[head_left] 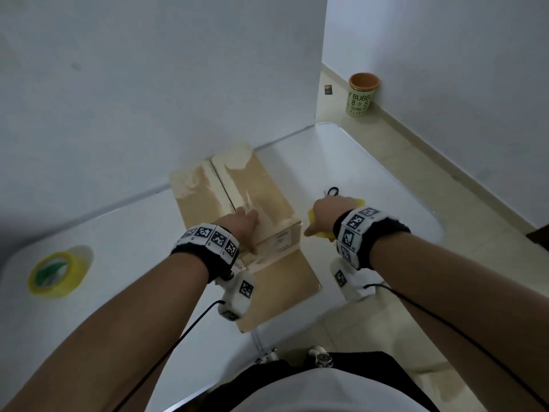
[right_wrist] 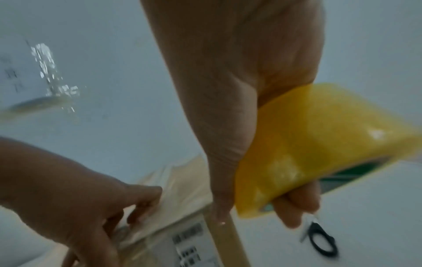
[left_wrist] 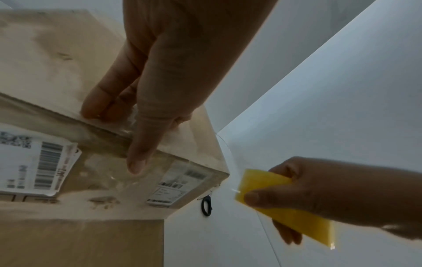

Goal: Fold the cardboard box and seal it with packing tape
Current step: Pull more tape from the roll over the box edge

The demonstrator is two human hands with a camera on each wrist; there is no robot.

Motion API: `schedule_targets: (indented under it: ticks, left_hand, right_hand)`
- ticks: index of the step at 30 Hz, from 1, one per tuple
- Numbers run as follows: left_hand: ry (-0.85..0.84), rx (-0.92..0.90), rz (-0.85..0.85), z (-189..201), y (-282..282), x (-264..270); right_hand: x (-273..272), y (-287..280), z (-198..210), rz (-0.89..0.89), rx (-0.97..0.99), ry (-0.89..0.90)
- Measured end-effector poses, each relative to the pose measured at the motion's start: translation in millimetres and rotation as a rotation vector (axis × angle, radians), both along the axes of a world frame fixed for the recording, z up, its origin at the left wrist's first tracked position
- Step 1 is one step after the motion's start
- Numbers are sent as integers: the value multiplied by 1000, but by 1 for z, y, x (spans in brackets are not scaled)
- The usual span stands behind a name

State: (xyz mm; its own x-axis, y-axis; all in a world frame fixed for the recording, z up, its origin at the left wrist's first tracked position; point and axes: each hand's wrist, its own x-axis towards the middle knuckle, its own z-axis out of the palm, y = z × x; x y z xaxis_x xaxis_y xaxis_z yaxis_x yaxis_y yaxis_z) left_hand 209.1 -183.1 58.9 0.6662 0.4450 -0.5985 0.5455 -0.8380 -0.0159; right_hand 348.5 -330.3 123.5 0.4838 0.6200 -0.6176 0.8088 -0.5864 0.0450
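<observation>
Left hand (head_left: 237, 226) presses flat on the box (head_left: 252, 197): light, stiff, slick where taped. Right hand (head_left: 326, 212), at 3 o'clock, clamps the roll (left_wrist: 285, 204); hold its rim.

Left hand (head_left: 242, 224) reaching forward, fingers (left_wrist: 107, 101) bent, thumb straight and pressing down; right hand (head_left: 329, 211) extended alongside, thumb and fingers (right_wrist: 294, 204) curled in a grip.
</observation>
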Motion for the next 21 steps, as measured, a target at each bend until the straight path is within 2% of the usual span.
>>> schedule_targets:
  ticks: [4,8,10,12,14,16,21]
  left_hand:
    - [8,-6,16,1,0,1]
    - [17,-23,32,4,0,2]
    - [27,-25,32,5,-1,3]
    - [30,-33,40,7,-1,4]
    - [29,-41,47,8,-2,4]
    - [28,-42,51,8,-3,4]
    - [14,-58,60,7,-3,3]
  right_hand:
    - [9,-5,-13,34,-21,52]
    - [14,-1,1,185,-147,128]
    - [19,4,-4,158,-134,141]
    - [25,5,-17,109,-60,76]
    - [29,4,-23,146,79,-67]
    - [32,0,-28,177,115,-198]
    - [42,-3,-44,146,170,-242]
